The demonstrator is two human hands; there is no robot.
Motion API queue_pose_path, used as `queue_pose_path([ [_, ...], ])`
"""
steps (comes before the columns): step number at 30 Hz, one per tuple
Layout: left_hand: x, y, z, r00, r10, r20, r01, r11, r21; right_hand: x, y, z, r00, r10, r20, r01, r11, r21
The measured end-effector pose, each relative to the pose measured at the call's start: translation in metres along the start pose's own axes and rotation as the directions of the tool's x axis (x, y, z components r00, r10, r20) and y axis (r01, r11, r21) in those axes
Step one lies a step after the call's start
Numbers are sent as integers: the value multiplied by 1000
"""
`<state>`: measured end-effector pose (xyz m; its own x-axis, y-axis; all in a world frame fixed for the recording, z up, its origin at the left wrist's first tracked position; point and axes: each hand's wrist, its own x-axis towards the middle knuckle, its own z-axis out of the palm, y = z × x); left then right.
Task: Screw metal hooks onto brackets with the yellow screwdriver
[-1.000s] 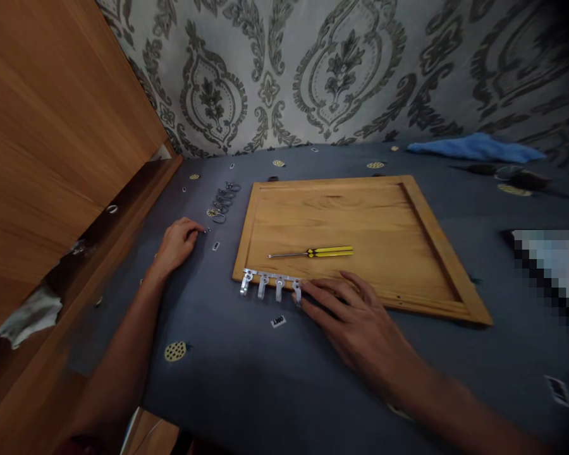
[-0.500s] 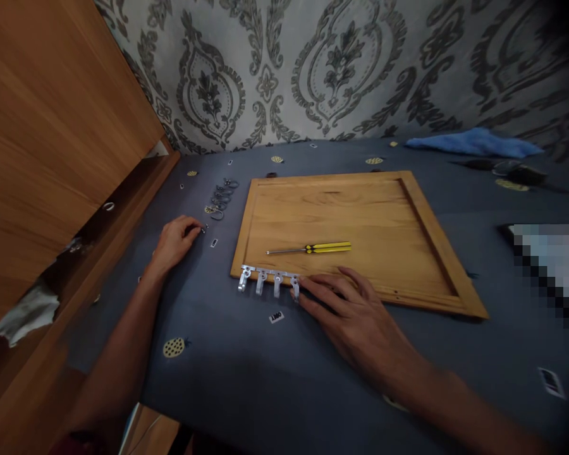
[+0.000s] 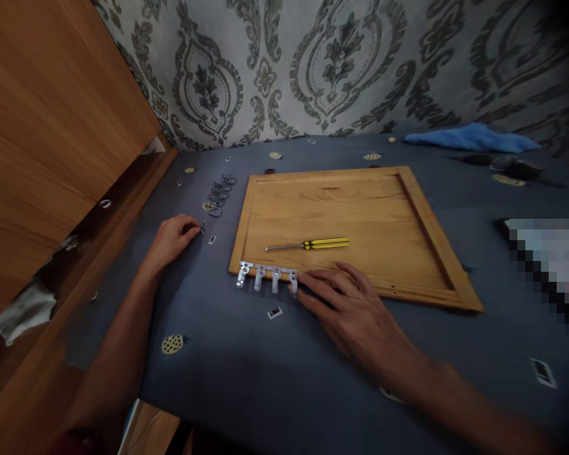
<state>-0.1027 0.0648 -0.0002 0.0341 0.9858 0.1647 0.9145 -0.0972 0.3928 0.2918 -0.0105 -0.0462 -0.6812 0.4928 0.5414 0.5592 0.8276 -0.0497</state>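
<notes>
A metal strip with several hooks [image 3: 275, 278] lies along the near left edge of a framed wooden panel [image 3: 332, 202]. My right hand [image 3: 346, 303] rests over the panel's near edge, its thumb and index fingertips on the strip's right end. On the panel lies a screwdriver [image 3: 325, 243] with a yellow and black handle. To the left, my left hand [image 3: 173, 239] has thumb and forefinger pinched together on the cloth beside small screws [image 3: 203, 227]. What sits between those fingertips is too small to make out.
Several loose metal hooks [image 3: 221, 193] lie left of the panel. Wooden furniture [image 3: 61, 126] borders the left side. A blue cloth [image 3: 474, 138], a dark object [image 3: 512, 165] and a blurred-out flat object [image 3: 545, 259] are on the right.
The whole view has shifted slightly, with the scene a little higher in the frame. Both hands keep nearly the same places and poses.
</notes>
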Motion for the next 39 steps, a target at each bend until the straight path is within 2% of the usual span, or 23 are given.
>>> queue_pose_path([
  [9, -1, 3, 3, 999, 22, 35, -21, 1000, -21, 3, -2, 0, 999, -13, -36, 12, 1000, -8],
  [14, 0, 3, 2, 998, 19, 64, -17, 1000, -22, 4, -2, -1, 1000, -6, -12, 6, 1000, -11],
  [19, 1, 3, 1, 995, 27, 97, -27, 1000, -4, 4, -1, 1, 998, -27, -49, 26, 999, -18],
  [26, 1, 8, -2, 992, 60, 111, -63, 998, 25, 2, -2, 0, 1000, -20, -17, 20, 1000, -18],
  [29, -4, 26, -7, 993, 92, 74, -93, 996, 10, 1, -3, -1, 1000, -9, 3, 9, 1000, -11],
  [31, -9, 49, -10, 989, 141, 34, -140, 989, -39, 1, -3, -1, 1000, -5, 23, 5, 1000, -8],
  [33, -14, 77, -11, 968, 248, 29, -244, 964, -106, 1, -3, -1, 999, -5, 36, 5, 1000, -3],
  [36, -17, 119, -5, 894, 424, 145, -396, 899, -188, 1, -3, -1, 999, -1, 39, 1, 1000, 2],
  [39, -14, 147, 6, 775, 548, 314, -494, 836, -239, 2, -4, 0, 999, 6, 53, -5, 1000, -10],
])
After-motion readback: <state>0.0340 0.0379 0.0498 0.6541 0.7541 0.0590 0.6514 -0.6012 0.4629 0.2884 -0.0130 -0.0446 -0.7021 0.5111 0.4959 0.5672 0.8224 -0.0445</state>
